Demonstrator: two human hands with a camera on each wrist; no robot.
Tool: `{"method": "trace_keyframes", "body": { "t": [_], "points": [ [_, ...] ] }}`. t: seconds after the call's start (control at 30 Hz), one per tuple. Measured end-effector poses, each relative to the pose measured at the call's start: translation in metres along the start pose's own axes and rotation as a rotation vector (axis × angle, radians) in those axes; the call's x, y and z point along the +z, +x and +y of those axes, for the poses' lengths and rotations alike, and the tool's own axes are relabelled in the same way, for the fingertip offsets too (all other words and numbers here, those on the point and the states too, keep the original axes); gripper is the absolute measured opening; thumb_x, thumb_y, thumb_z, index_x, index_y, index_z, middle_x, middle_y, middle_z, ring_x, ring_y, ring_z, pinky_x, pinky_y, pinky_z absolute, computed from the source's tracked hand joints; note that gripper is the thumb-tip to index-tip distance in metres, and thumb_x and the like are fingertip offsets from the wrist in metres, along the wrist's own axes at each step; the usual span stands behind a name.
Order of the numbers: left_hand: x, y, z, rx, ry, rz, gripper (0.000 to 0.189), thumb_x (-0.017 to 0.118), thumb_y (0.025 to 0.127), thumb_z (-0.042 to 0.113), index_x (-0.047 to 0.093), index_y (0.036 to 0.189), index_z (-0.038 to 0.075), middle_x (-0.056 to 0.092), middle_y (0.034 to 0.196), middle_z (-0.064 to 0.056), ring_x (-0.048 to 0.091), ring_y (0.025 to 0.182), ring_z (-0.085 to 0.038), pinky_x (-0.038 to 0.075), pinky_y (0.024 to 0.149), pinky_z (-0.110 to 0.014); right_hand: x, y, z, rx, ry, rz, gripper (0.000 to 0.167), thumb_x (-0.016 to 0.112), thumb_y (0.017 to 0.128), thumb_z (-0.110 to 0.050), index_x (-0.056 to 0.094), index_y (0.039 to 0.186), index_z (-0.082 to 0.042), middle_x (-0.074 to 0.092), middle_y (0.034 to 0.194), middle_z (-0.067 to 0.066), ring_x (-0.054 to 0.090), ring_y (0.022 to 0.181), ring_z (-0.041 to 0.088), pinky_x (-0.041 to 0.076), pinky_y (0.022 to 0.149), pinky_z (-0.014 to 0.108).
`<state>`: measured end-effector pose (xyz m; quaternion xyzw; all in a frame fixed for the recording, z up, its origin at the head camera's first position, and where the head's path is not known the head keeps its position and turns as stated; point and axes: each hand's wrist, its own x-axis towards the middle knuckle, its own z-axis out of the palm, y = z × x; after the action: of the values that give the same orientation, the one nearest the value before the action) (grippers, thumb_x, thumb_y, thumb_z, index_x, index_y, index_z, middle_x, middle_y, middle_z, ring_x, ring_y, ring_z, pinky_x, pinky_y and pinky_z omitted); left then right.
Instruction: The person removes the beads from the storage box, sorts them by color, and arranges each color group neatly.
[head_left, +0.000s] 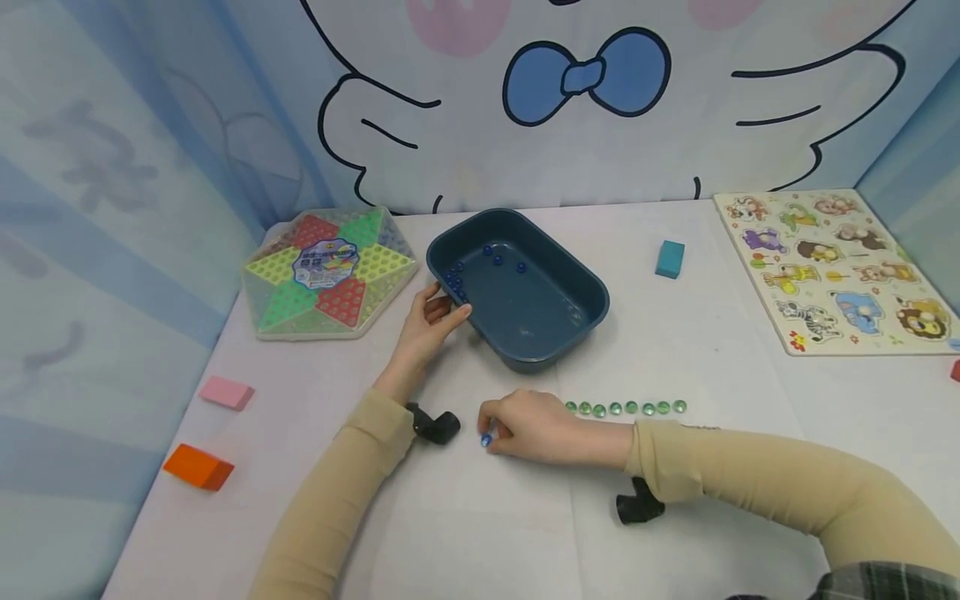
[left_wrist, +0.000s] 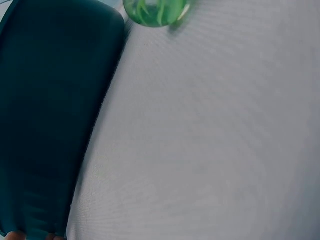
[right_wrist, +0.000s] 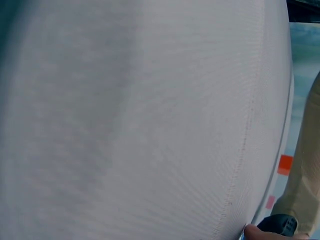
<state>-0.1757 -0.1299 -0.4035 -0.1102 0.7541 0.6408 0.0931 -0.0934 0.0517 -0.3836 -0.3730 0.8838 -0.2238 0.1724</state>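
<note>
A dark blue-green plastic basin (head_left: 534, 310) sits in the middle of the white table, with several blue marbles (head_left: 521, 267) on its floor, mostly towards the left end. My left hand (head_left: 420, 340) grips the basin's left rim, thumb along the near edge. Between thumb and fingertips, my right hand (head_left: 536, 427) pinches a blue marble (head_left: 486, 439) low over the table in front of the basin. Several green marbles (head_left: 632, 407) lie in a row just beyond my right wrist. In the left wrist view, one large green marble (left_wrist: 156, 9) shows beside the basin's wall (left_wrist: 55, 110).
A hexagonal Chinese checkers box (head_left: 330, 275) lies left of the basin. Pink (head_left: 227, 392) and orange (head_left: 198, 467) blocks are near the left edge. At right are a teal block (head_left: 670, 259) and an animal puzzle board (head_left: 832, 271). A printed curtain hangs behind.
</note>
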Motion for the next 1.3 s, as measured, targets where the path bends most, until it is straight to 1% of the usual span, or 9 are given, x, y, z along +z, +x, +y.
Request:
{"method": "trace_keyframes", "body": {
  "t": [0.33, 0.53, 0.6, 0.67, 0.77, 0.87, 1.03, 1.13, 1.3],
  "points": [
    [0.001, 0.001, -0.001, 0.001, -0.015, 0.003, 0.077, 0.069, 0.083, 0.032, 0.024, 0.145, 0.019, 0.037, 0.143, -0.011, 0.037, 0.130, -0.023, 0.033, 0.106, -0.041, -0.002, -0.002, 0.000, 0.027, 0.031, -0.013, 0.014, 0.073, 0.078, -0.021, 0.065, 0.090, -0.018, 0.051, 0.061, -0.012, 0.043, 0.053, 0.001, 0.035, 0.048, 0.019],
    [0.000, 0.001, 0.000, 0.007, -0.021, -0.001, 0.077, 0.068, 0.084, 0.031, 0.024, 0.145, 0.018, 0.036, 0.143, -0.012, 0.037, 0.130, -0.023, 0.033, 0.106, -0.041, -0.013, -0.007, 0.001, 0.026, 0.073, 0.004, 0.018, 0.074, 0.077, -0.021, 0.066, 0.093, -0.017, 0.056, 0.065, -0.012, 0.046, 0.056, 0.000, 0.039, 0.052, 0.018],
    [0.001, 0.001, 0.000, 0.011, -0.024, -0.001, 0.077, 0.068, 0.084, 0.031, 0.024, 0.145, 0.018, 0.036, 0.143, -0.012, 0.037, 0.130, -0.023, 0.033, 0.106, -0.041, -0.021, -0.008, 0.002, 0.016, 0.131, -0.007, 0.018, 0.074, 0.078, -0.019, 0.067, 0.094, -0.015, 0.058, 0.066, -0.011, 0.047, 0.056, 0.000, 0.040, 0.053, 0.018],
    [0.000, 0.000, 0.001, 0.013, -0.026, -0.001, 0.077, 0.068, 0.084, 0.031, 0.024, 0.145, 0.018, 0.036, 0.143, -0.012, 0.037, 0.130, -0.023, 0.033, 0.106, -0.041, -0.030, -0.009, 0.001, 0.013, 0.235, -0.039, 0.018, 0.073, 0.079, -0.017, 0.067, 0.094, -0.011, 0.059, 0.067, -0.009, 0.049, 0.052, 0.002, 0.042, 0.051, 0.019],
    [-0.001, 0.000, 0.001, 0.014, -0.028, -0.001, 0.077, 0.068, 0.084, 0.031, 0.024, 0.145, 0.017, 0.036, 0.143, -0.011, 0.037, 0.131, -0.023, 0.033, 0.107, -0.041, -0.049, -0.010, 0.000, 0.016, 0.395, -0.091, 0.018, 0.071, 0.081, -0.015, 0.066, 0.096, -0.007, 0.060, 0.069, -0.005, 0.052, 0.050, 0.012, 0.044, 0.046, 0.022],
    [-0.001, 0.000, 0.002, 0.015, -0.028, -0.001, 0.078, 0.068, 0.083, 0.031, 0.023, 0.145, 0.017, 0.036, 0.143, -0.011, 0.037, 0.131, -0.023, 0.032, 0.107, -0.040, -0.068, -0.007, -0.001, 0.028, 0.486, -0.101, 0.021, 0.070, 0.082, -0.016, 0.066, 0.100, -0.006, 0.060, 0.073, -0.001, 0.052, 0.051, 0.019, 0.046, 0.044, 0.028],
    [-0.001, 0.001, 0.001, 0.008, -0.024, 0.012, 0.079, 0.069, 0.082, 0.033, 0.024, 0.145, 0.017, 0.037, 0.143, -0.011, 0.038, 0.130, -0.023, 0.032, 0.107, -0.039, -0.101, 0.008, 0.001, 0.076, 0.470, -0.018, 0.024, 0.069, 0.083, -0.021, 0.065, 0.104, -0.010, 0.062, 0.079, 0.002, 0.054, 0.057, 0.021, 0.050, 0.051, 0.035],
    [-0.001, 0.001, 0.001, 0.004, -0.019, 0.017, 0.079, 0.069, 0.082, 0.033, 0.025, 0.145, 0.017, 0.037, 0.143, -0.011, 0.037, 0.131, -0.023, 0.032, 0.107, -0.038, -0.119, 0.025, 0.008, 0.123, 0.459, 0.035, 0.026, 0.068, 0.084, -0.023, 0.064, 0.106, -0.010, 0.063, 0.084, 0.007, 0.057, 0.062, 0.025, 0.051, 0.056, 0.036],
    [0.001, 0.000, -0.001, 0.009, -0.023, 0.008, 0.078, 0.068, 0.083, 0.033, 0.024, 0.145, 0.017, 0.035, 0.144, -0.011, 0.036, 0.132, -0.023, 0.032, 0.108, -0.038, -0.138, 0.061, 0.025, 0.203, 0.513, 0.114, 0.027, 0.065, 0.087, -0.023, 0.062, 0.109, -0.009, 0.063, 0.095, 0.014, 0.059, 0.075, 0.030, 0.051, 0.060, 0.033]
  ]
}}
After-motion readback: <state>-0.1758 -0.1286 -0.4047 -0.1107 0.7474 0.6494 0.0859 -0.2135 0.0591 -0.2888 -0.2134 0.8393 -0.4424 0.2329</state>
